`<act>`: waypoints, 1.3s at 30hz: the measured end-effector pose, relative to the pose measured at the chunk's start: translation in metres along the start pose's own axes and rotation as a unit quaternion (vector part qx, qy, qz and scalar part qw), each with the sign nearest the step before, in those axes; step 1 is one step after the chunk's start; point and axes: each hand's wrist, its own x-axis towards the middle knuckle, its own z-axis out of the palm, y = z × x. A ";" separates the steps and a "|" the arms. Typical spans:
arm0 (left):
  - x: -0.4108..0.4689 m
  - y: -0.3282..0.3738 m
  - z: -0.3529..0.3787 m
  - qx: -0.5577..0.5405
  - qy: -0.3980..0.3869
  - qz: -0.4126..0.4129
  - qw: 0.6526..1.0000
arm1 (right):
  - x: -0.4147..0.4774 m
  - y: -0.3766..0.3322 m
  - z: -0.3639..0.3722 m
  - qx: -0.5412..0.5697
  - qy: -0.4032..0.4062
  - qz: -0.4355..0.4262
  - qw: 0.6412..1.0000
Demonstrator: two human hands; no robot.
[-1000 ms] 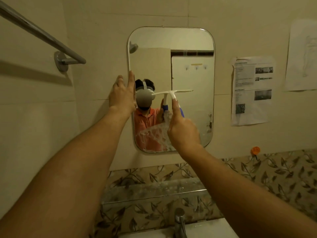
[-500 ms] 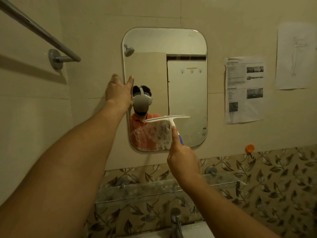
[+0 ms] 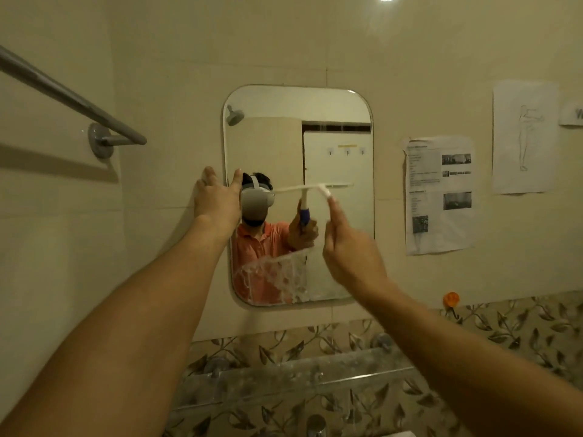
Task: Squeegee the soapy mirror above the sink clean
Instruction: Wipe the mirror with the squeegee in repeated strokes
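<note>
With the left hand (image 3: 217, 203) flat on the mirror (image 3: 340, 247) edge, the right hand (image 3: 350, 250) keeps a closed grip on the squeegee (image 3: 315, 188) at mid-glass, and the next downward stroke should clear the suds (image 3: 274, 279) below.

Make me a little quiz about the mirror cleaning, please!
1. True or false: soap suds remain on the lower part of the mirror.
2. Which hand holds the squeegee: A) left hand, B) right hand?
3. Where does the left hand rest?

Key:
1. True; the suds cover the lower left.
2. B.
3. On the mirror's left edge and the wall beside it.
</note>
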 end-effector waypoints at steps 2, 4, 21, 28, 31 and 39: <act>0.002 0.001 0.001 0.008 -0.005 0.000 1.000 | 0.039 -0.014 -0.024 -0.011 0.026 -0.006 1.000; 0.004 0.003 -0.002 0.016 -0.006 -0.004 1.000 | 0.075 -0.028 -0.044 -0.019 0.044 -0.006 0.999; 0.010 0.015 0.005 -0.019 -0.021 -0.051 0.998 | 0.142 -0.056 -0.077 -0.067 0.071 0.013 0.995; 0.006 0.015 -0.001 -0.015 -0.018 -0.042 0.999 | 0.082 -0.023 -0.050 -0.069 0.043 0.048 0.996; 0.003 0.017 -0.002 -0.036 -0.016 -0.050 0.998 | 0.058 -0.010 -0.038 -0.061 0.027 0.064 0.996; -0.005 0.018 -0.007 -0.061 -0.006 -0.054 0.997 | 0.002 0.024 -0.005 -0.078 0.006 0.079 0.994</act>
